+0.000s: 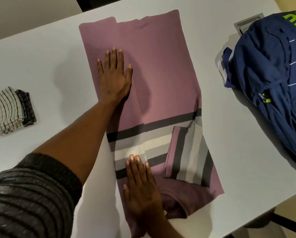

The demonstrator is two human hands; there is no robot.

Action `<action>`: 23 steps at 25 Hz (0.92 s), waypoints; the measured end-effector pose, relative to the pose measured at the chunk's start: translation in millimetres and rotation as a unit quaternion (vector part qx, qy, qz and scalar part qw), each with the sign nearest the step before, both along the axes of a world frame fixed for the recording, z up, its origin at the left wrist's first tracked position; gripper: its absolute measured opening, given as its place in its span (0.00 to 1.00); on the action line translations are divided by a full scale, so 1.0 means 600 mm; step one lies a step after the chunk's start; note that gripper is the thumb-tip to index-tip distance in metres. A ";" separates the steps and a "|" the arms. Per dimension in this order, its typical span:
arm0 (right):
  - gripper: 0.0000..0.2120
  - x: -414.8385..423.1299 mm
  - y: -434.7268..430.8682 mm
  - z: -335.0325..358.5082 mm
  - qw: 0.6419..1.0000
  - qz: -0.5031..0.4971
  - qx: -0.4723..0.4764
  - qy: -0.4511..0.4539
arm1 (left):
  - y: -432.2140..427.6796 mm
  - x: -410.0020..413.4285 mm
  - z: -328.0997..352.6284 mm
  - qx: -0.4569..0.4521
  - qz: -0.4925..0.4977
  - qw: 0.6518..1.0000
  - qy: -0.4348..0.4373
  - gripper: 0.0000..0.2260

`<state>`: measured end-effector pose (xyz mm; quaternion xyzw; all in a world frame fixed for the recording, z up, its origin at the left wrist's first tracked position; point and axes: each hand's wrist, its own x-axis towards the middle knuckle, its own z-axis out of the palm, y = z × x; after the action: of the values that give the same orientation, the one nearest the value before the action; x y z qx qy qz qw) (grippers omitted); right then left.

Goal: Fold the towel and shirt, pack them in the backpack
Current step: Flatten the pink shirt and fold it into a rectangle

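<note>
Mid-frame, the shirt lies flat under both hands: left hand upper centre, right hand at bottom, fingers straight, pressing down, gripping nothing.

we reach our left hand far forward, palm down, fingers straight and slightly spread, thumb out to the right. its forearm is bare, and a dark ribbed sleeve covers the arm nearer to us. our right hand lies close in, also palm down, fingers straight and together, pointing away. its wrist runs off the bottom edge, so the right arm's pose is hard to tell.
</note>
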<state>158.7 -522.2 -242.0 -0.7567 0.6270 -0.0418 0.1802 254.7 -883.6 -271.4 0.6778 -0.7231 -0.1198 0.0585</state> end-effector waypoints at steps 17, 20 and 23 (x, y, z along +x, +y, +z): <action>0.30 -0.100 0.061 0.068 0.977 -0.203 0.053 -0.043 | 0.110 -0.067 0.061 0.008 -0.007 1.000 0.002 0.31; 0.31 -0.151 0.078 0.065 0.967 -0.247 0.052 -0.026 | 0.104 -0.139 0.073 -0.024 -0.036 0.999 0.005 0.31; 0.30 -0.187 0.093 0.055 0.960 -0.274 0.048 -0.015 | 0.091 -0.195 0.067 -0.054 -0.053 0.997 0.010 0.31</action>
<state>46.5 -466.1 -208.9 -0.5454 0.8090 -0.0710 0.2075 137.8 -829.2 -231.2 0.6332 -0.7627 -0.0900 0.0962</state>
